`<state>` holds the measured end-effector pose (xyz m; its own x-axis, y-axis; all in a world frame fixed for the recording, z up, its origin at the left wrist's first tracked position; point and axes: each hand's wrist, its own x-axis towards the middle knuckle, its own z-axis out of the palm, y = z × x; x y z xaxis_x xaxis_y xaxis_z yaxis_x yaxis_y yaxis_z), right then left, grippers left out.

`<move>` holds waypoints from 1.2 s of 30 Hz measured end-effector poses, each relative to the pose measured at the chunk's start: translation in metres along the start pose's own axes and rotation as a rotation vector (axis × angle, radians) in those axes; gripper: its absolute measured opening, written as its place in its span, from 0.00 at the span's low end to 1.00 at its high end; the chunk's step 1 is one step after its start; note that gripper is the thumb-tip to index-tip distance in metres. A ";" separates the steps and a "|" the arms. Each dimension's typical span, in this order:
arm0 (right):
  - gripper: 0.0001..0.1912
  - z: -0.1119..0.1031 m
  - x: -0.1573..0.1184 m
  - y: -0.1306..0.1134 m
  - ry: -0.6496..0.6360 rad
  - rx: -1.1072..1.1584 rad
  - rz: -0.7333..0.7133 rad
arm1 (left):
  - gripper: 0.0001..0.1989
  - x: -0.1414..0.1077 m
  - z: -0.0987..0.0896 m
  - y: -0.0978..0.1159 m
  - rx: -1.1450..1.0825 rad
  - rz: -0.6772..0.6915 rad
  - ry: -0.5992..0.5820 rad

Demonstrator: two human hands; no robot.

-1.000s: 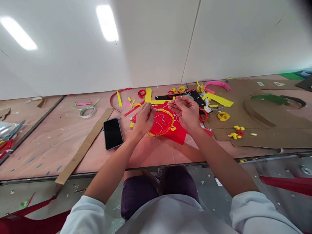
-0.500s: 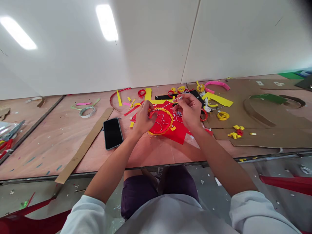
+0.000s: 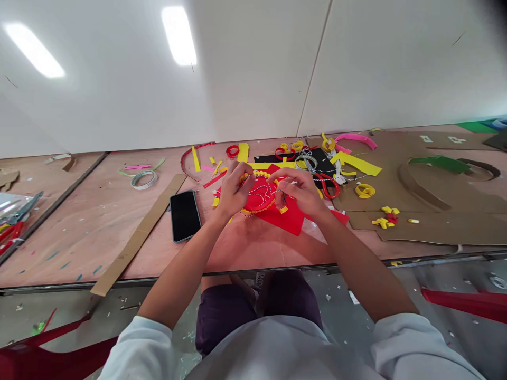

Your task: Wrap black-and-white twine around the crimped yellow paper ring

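Grey cloth of the person's shirt (image 3: 293, 348) fills the nearest part of the view, with purple shorts (image 3: 293, 298) showing beyond it, under the edge of a pinkish worktable (image 3: 245, 253). A long cardboard strip (image 3: 138, 235) slants across the left part of the tabletop, its near end jutting past the edge, and a dark-screened phone (image 3: 185, 216) lies just beside it. Yellow and red paper bits (image 3: 383, 221) sit in a cluster over to the right.

Between the two hands is a red ring edged with yellow beading (image 3: 261, 210), over a red sheet (image 3: 287, 224). The left hand (image 3: 234, 190) has its fingers curled closed on the ring's upper left rim. The right hand (image 3: 299, 189) is bent inward at the opposite side, thumb and fingertips close together beside a black-and-white string (image 3: 259, 189); whether they pinch it cannot be told. More string loops inside the ring.

Farther off are a yellow coil (image 3: 365, 194), red-handled scissors (image 3: 324, 184) partly over a black sheet (image 3: 322, 158), and a tape roll (image 3: 143, 187) to the left. A curved pink strip (image 3: 356, 138) lies near the white wall (image 3: 253, 79).
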<state>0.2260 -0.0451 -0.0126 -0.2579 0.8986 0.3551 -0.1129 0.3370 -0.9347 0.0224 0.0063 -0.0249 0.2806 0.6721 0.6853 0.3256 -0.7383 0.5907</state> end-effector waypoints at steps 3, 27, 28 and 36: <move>0.19 -0.004 -0.001 0.002 -0.036 -0.097 0.002 | 0.06 0.000 -0.001 -0.001 -0.013 -0.016 0.014; 0.18 0.011 0.004 0.024 0.205 -0.762 -0.134 | 0.09 0.001 -0.006 0.000 -0.126 -0.050 -0.046; 0.19 0.012 0.005 0.025 0.212 -0.749 -0.116 | 0.10 0.000 -0.006 0.000 -0.126 -0.038 -0.053; 0.17 0.031 0.007 0.025 0.334 -0.456 -0.049 | 0.06 -0.002 -0.003 0.002 -0.191 -0.020 -0.105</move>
<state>0.1915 -0.0392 -0.0327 0.0635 0.8941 0.4434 0.3276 0.4010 -0.8555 0.0196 0.0032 -0.0241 0.3719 0.6817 0.6301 0.1582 -0.7154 0.6806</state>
